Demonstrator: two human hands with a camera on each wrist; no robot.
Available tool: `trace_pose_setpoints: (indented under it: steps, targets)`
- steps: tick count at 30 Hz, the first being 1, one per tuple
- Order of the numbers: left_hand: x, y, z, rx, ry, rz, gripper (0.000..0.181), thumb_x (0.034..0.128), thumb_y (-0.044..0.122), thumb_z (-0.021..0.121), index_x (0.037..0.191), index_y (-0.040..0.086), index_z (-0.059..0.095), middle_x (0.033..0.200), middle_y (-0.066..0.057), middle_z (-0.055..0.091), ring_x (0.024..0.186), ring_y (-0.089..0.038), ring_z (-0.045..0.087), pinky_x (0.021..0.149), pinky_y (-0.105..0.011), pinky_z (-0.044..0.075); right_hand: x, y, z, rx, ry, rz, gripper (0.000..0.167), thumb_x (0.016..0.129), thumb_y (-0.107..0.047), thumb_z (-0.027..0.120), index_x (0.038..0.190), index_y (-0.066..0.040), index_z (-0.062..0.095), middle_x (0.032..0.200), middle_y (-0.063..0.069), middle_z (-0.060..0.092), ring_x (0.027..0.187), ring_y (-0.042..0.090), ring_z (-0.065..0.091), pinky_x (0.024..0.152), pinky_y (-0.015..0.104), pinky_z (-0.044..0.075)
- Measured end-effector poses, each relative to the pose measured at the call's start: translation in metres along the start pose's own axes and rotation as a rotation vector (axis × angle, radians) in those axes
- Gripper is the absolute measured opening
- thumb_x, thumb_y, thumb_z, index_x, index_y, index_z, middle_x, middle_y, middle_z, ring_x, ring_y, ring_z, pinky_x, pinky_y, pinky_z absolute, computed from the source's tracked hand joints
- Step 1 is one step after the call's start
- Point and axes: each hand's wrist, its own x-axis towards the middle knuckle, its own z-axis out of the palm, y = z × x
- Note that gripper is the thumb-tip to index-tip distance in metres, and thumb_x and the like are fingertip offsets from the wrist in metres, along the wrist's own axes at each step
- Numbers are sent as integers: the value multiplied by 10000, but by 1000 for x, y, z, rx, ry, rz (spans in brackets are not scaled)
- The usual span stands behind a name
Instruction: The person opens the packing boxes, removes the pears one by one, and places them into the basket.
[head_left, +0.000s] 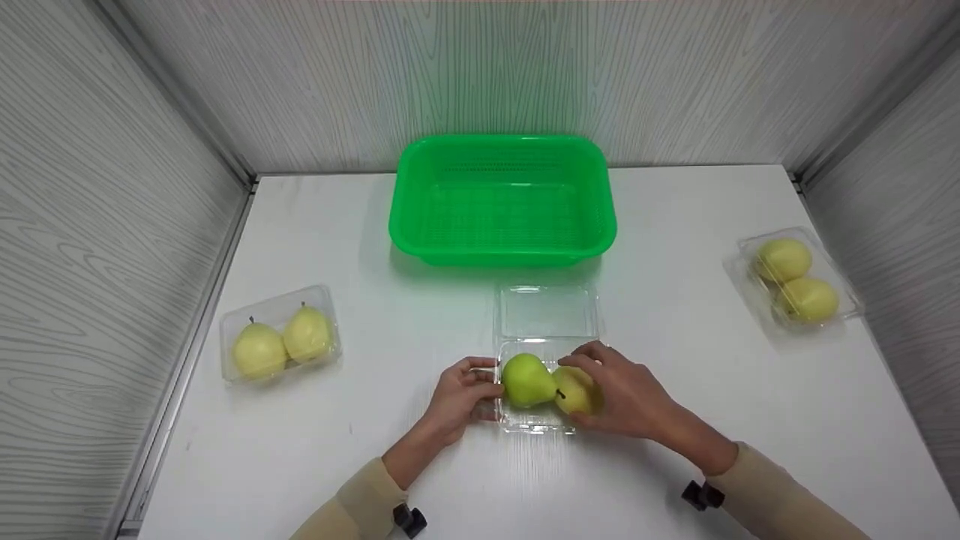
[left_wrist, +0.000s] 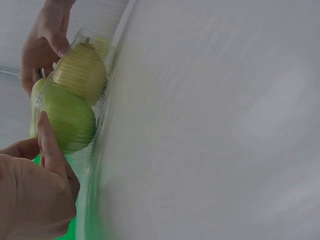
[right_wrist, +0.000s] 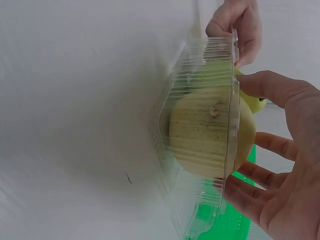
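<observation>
A clear plastic clamshell box sits in front of me, its lid folded back toward the basket. Inside its base lie a green pear, on its side with the stem pointing right, and a yellow pear beside it. My left hand touches the box's left wall, its fingers fairly straight at the rim near the green pear. From the right, my right hand curves round the yellow pear, thumb on one side and fingers on the other. The wall partly covers both pears in the wrist views.
Behind the box stands a green plastic basket with nothing in it. A closed clear box with two yellow pears lies at the left, and another box with two yellow pears at the right edge. Panel walls border the white table.
</observation>
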Motion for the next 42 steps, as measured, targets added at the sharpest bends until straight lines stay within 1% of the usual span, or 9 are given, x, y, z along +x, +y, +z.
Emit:
trace_pose_setpoints:
  steps: [4,10,13,19,23,30,33,38,42]
  targets:
    - [0,0,1,-9,-1,4,486,890,6,731,1342,-2,555,962,10,605,739,-95,691,570,-249,626,1,0,3,-40,10,-33,699,725,-376,940,1346,-213,661,1283,30,643,1070,207,697,696,358,619]
    - [0,1,1,-3,-3,14,493,893,10,734,1350,-9,551,966,8,607,771,-104,698,575,-250,628,2,-2,2,-48,-27,-22,708,723,-371,944,1354,-219,660,1284,46,649,1070,224,698,702,374,622]
    - [0,1,2,-9,-6,16,493,893,2,724,1351,-12,542,963,8,600,768,-102,695,572,-244,625,3,-3,2,-58,-49,-22,707,724,-380,942,1353,-223,657,1267,42,659,1054,223,698,678,356,602]
    - [0,0,2,0,-6,15,495,897,9,716,1356,-8,532,970,5,595,779,-111,693,582,-231,622,7,-3,2,-81,-68,-34,621,719,-394,942,1267,-235,697,1214,3,664,998,203,699,626,298,539]
    - [0,-1,2,1,-4,15,494,897,17,724,1354,-6,538,976,2,592,783,-114,691,585,-230,621,8,-2,2,-93,-55,-64,582,722,-387,939,1236,-226,716,1196,5,665,985,202,701,620,293,543]
    - [0,-1,4,-8,1,16,484,888,7,726,1336,-8,544,957,3,596,734,-102,687,565,-240,618,7,0,1,-119,8,-117,561,715,-402,937,1203,-224,726,1197,24,679,985,211,704,593,297,556]
    - [0,-1,4,-9,5,17,477,888,3,726,1330,-6,548,951,2,597,720,-98,683,560,-244,617,7,0,-1,-130,28,-119,568,712,-414,936,1205,-229,724,1219,33,684,999,223,709,581,300,554]
    - [1,-1,4,-3,8,21,474,885,3,730,1324,-4,553,952,4,592,727,-95,681,562,-244,618,8,-2,-9,-132,31,-113,611,703,-444,946,1229,-236,716,1261,33,675,1042,230,705,593,304,554]
    - [0,-2,4,-8,7,21,481,883,1,726,1331,-8,552,955,5,589,741,-97,688,567,-242,617,9,-3,-19,-147,33,-127,621,700,-399,949,1246,-229,709,1275,38,670,1063,237,707,616,329,580]
